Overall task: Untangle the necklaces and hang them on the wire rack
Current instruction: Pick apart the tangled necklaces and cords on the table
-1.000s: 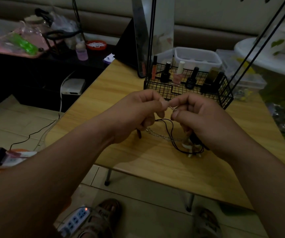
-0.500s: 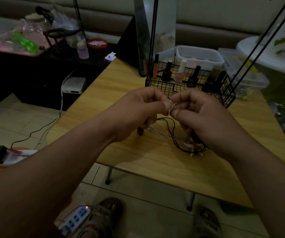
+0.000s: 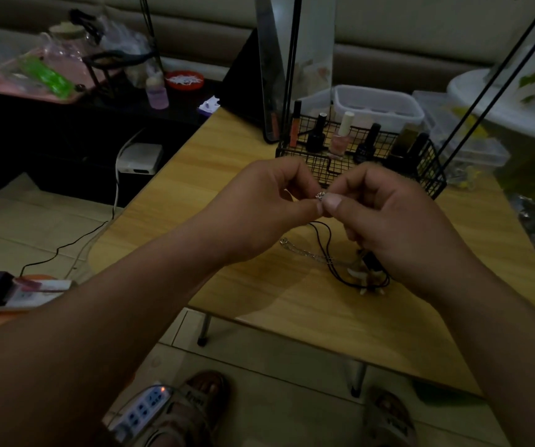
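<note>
Wood-grain tabletop (image 3: pixel 195 188), dim light. Off its left edge the floor is dropping away, with a power strip (image 3: pixel 18 291) and a dark cable (image 3: pixel 66 243) lying there. The tabletop's left corner is rounded, and a bare strip of wood is running between that corner and the hands, giving open room on that side. The near edge is slanting down to the right, with more bare wood in front of the necklaces.

The left hand (image 3: pixel 259 208) is hovering above the tabletop with its forearm coming in from lower left. Its fingers are curled, and thumb and forefinger are pinching a small silver piece (image 3: pixel 320 195).

Below the pinch, a silver chain (image 3: pixel 308 253) is lying on the wood, crossing a black cord necklace (image 3: pixel 323 243). The cord's far loop and pale pendant bits are partly hidden under the right wrist.

The right hand (image 3: pixel 398 221) is meeting the left fingertip to fingertip, its thumb pressing the same silver piece and its other fingers curled.

Just behind the hands, the wire rack (image 3: pixel 333 162) is standing with nail polish bottles (image 3: pixel 340 137) in its basket, its black rods (image 3: pixel 292 59) rising out of view. Clutter is crowding the tabletop's right side.
</note>
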Demonstrator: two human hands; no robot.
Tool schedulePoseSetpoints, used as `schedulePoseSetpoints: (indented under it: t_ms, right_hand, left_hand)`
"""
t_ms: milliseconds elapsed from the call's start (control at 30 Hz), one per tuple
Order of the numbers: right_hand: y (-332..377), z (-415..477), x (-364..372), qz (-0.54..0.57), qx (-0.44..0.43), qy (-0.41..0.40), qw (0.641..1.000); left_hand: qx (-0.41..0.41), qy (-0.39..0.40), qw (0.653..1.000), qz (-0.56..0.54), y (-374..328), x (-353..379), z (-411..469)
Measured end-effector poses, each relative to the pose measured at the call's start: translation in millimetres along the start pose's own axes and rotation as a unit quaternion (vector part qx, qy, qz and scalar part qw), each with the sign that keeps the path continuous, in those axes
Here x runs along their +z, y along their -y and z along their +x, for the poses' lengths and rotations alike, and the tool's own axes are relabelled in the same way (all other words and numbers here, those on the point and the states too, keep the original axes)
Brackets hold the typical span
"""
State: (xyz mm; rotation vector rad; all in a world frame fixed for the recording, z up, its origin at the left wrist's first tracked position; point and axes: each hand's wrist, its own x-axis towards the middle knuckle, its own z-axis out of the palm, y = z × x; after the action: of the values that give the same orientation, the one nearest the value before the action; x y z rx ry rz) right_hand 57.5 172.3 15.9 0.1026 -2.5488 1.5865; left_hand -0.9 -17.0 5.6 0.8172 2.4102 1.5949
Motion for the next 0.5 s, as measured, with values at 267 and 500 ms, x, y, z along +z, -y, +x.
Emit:
schedulePoseSetpoints:
  t_ms: [267, 500]
  right_hand:
    - [0.5, 2.5, -3.0, 0.031, 0.072, -0.002, 0.997]
    - [1.0, -0.1, -3.3, -0.015, 0.04, -0.011, 0.999]
  left_hand:
    - [-0.022, 0.035, 0.999, -0.002, -1.2, -6.2, -2.5]
    - [-0.042, 0.052, 0.997, -0.027, -7.0, -8.8, -3.8]
